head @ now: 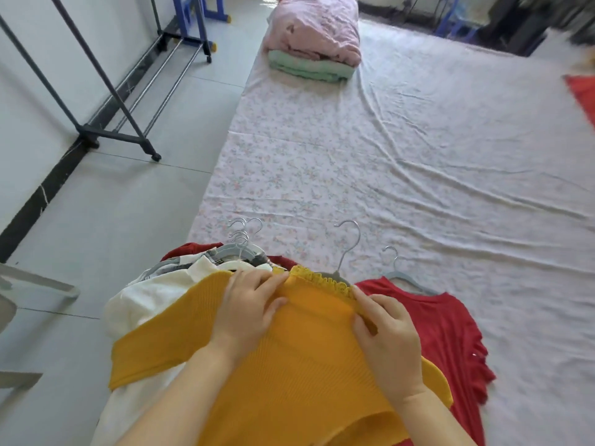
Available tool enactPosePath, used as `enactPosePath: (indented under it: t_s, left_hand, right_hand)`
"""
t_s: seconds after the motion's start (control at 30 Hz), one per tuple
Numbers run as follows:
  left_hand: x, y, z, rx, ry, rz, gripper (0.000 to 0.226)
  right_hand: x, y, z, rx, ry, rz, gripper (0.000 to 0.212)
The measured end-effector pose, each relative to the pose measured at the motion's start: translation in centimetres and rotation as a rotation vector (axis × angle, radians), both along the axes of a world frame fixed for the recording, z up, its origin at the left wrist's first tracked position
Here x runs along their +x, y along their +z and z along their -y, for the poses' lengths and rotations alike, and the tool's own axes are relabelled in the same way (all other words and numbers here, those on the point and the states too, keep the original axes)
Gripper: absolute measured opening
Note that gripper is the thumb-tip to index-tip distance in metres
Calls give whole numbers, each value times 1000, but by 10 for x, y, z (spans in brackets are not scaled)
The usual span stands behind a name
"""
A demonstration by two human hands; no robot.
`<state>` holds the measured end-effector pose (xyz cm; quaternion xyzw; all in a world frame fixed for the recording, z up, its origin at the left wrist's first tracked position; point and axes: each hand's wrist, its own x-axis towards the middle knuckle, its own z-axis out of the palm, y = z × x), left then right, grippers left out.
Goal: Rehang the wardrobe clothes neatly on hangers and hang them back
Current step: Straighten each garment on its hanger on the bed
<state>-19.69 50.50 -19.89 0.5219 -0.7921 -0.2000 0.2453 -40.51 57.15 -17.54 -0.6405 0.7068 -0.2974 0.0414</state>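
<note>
Pinching the yellow top (289, 365) near its frilly neck are my left hand (251, 304) and my right hand (386, 333). Its hanger (347, 249) pokes out just past my fingers. Beside my right hand lies a red shirt (450, 333) on the bed (418, 156).

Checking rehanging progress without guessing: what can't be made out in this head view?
Head view only:
Grey hanger in the mustard-yellow ribbed knit top: shoulders under the fabric, only hook and neck show.
Pile of hung clothes on the left: count unclear, the top overlaps it.
Red cloth at right: cut by the frame edge.
Black metal clothes rack: its rail lies above the top edge.
Dark items top right: blurred.
</note>
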Motion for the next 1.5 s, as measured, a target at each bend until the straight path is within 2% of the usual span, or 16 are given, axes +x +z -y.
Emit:
enactPosePath:
  t_s: [0.33,0.67,0.9,1.13,1.5]
  left_hand:
    - [-158,76,-124,-172,-242,3,29]
    - [-332,110,-300,-124,-454,-49,32]
    - [-447,123,-366,-53,-567,-135,38]
    - [-533,109,-362,28,-606,-79,37]
    - [-620,44,-270,189,-540,9,38]
  right_hand:
    - [-143,61,-174,-98,-225,57,44]
    - [-311,106,-376,-159,-328,-61,40]
    - [-413,130,-460,-137,-440,-104,41]
    - [-486,125,-467,-89,-475,-75,39]
    - [-586,67,-359,83,-423,26,38]
